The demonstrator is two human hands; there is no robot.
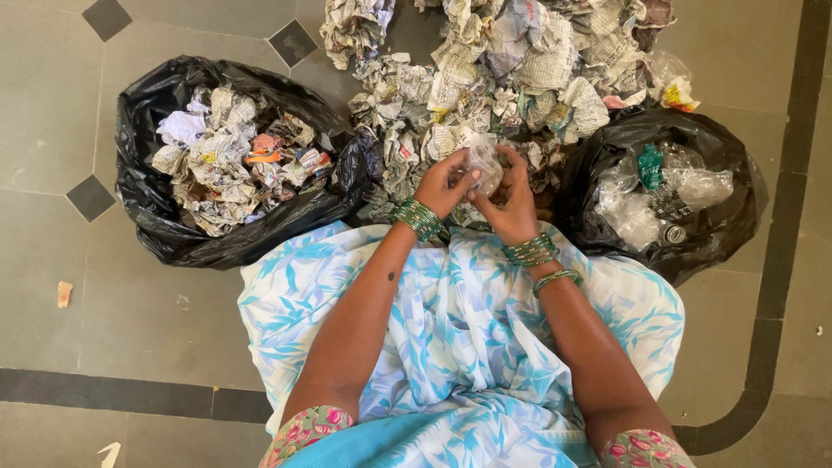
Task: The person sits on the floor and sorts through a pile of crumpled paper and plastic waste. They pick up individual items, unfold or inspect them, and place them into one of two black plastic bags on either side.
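- Ahead of both hands I see the heap of crumpled newspaper (511,61) spread over the tiled floor (52,104).
- Left of my left hand: a black bag (147,199) filled with paper balls.
- Right of my right hand: a second black bag (737,208) holding clear plastic (bottles, mostly).
- Left hand (442,184) and right hand (511,204), each grip clenched on one crumpled clear plastic piece (484,160) between them, above the lap.

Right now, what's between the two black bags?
In the head view, between the paper-filled black bag and the plastic-filled black bag: both hands holding a clear plastic piece, and crumpled newspaper.
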